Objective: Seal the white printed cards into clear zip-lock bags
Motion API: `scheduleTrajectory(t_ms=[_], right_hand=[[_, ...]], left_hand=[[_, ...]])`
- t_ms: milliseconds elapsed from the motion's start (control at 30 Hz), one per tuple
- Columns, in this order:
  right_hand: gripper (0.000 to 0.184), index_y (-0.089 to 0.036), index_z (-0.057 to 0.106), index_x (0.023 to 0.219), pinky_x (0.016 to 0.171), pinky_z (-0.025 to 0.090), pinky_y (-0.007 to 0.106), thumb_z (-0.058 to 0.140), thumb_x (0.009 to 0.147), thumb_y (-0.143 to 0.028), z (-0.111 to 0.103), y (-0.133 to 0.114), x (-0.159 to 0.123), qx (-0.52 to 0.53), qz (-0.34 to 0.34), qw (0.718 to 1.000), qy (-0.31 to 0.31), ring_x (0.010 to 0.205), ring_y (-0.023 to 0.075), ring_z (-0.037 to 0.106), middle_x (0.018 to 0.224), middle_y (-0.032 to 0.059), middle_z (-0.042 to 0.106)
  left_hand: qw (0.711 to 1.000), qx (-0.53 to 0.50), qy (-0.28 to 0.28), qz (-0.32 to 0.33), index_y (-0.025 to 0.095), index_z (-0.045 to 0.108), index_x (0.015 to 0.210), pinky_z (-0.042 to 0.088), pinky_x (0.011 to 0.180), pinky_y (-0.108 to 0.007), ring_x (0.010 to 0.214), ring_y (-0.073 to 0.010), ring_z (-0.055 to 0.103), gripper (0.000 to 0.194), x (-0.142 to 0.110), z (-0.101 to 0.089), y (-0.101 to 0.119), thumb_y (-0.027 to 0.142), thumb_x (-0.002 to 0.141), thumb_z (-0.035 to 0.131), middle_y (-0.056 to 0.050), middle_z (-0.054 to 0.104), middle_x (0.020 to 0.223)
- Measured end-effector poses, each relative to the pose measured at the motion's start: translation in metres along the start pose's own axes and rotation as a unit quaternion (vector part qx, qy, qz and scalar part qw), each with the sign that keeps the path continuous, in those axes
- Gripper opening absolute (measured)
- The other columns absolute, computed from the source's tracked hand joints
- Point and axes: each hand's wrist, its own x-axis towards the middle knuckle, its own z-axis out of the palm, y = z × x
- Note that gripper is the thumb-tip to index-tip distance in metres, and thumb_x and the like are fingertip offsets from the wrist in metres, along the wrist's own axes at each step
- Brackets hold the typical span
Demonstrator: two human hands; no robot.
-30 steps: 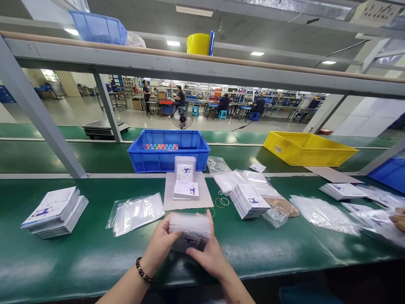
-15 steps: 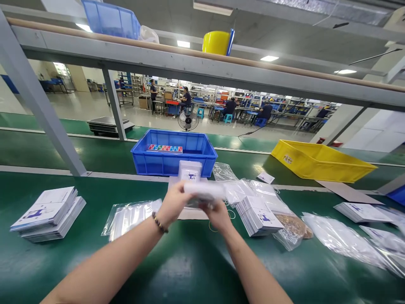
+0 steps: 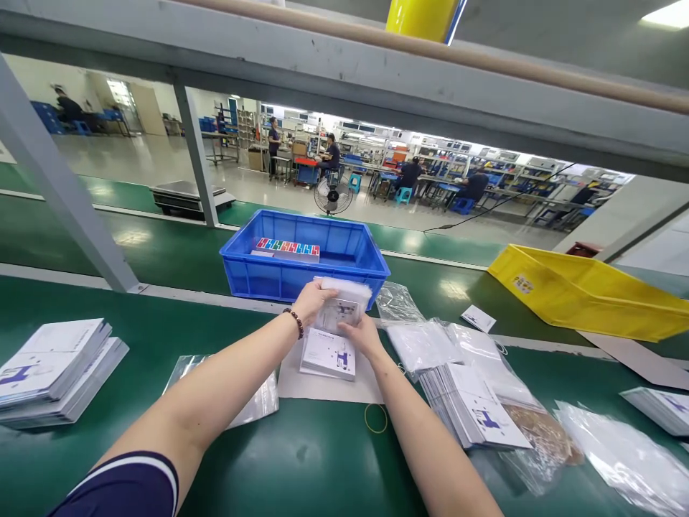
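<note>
In the head view, my left hand (image 3: 312, 303) grips the upper left of a stack of booklets in clear plastic bags (image 3: 344, 305). My right hand (image 3: 364, 334) closes on its lower right edge. The stack is tilted up at the front wall of the blue bin (image 3: 301, 280). Just below it, white booklets (image 3: 328, 353) with a purple print lie on a pale card sheet (image 3: 301, 386). Clear plastic bags (image 3: 258, 398) lie beneath my left forearm. A banded pile of booklets (image 3: 474, 409) leans to the right of my right forearm.
More booklets (image 3: 54, 366) are piled at the left. A yellow rubber band (image 3: 375, 418) lies near my right forearm. Plastic bags (image 3: 425, 345) and a yellow bin (image 3: 586, 291) are to the right. A grey post (image 3: 69, 179) and overhead beam (image 3: 344, 79) frame the bench.
My hands have moved from a blurred white bundle above the card to the bagged stack at the bin's front. Booklets now show on the card. The camera view has shifted.
</note>
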Motion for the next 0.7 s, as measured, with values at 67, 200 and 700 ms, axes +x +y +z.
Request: scheduleTrajectory(t_ms=[67, 200, 700], right_hand=[[0.032, -0.016, 0.061, 0.092, 0.082, 0.047, 0.040, 0.064, 0.061, -0.023, 0.003, 0.002, 0.008, -0.005, 0.004, 1.000, 0.010, 0.087, 0.0247, 0.064, 0.090, 0.0064, 0.069], [0.035, -0.016, 0.060, 0.096, 0.086, 0.045, 0.038, 0.064, 0.062, -0.021, 0.005, -0.002, 0.020, 0.006, -0.008, 1.000, -0.005, 0.094, 0.0232, 0.062, 0.097, 0.0060, 0.068], [0.034, -0.019, 0.059, 0.094, 0.085, 0.045, 0.037, 0.066, 0.060, -0.017, 0.010, 0.010, 0.024, -0.019, 0.007, 0.999, -0.038, 0.092, 0.0219, 0.062, 0.095, 0.0048, 0.068]], left_hand=[[1.000, 0.002, -0.003, 0.015, 0.014, 0.059, 0.065, 0.044, 0.061, -0.028, 0.056, -0.0130, 0.055, 0.026, 0.006, -0.001, -0.001, 0.024, 0.047, 0.074, 0.001, 0.062, 0.060], [0.999, 0.021, -0.007, 0.042, 0.015, 0.059, 0.071, 0.045, 0.067, -0.028, 0.063, -0.0136, 0.057, 0.025, 0.011, -0.004, 0.002, 0.025, 0.053, 0.072, 0.001, 0.064, 0.067], [0.991, 0.123, 0.004, 0.050, 0.014, 0.056, 0.096, 0.042, 0.084, -0.037, 0.091, -0.0213, 0.059, 0.036, 0.006, -0.032, -0.029, 0.027, 0.064, 0.067, -0.009, 0.066, 0.097]])
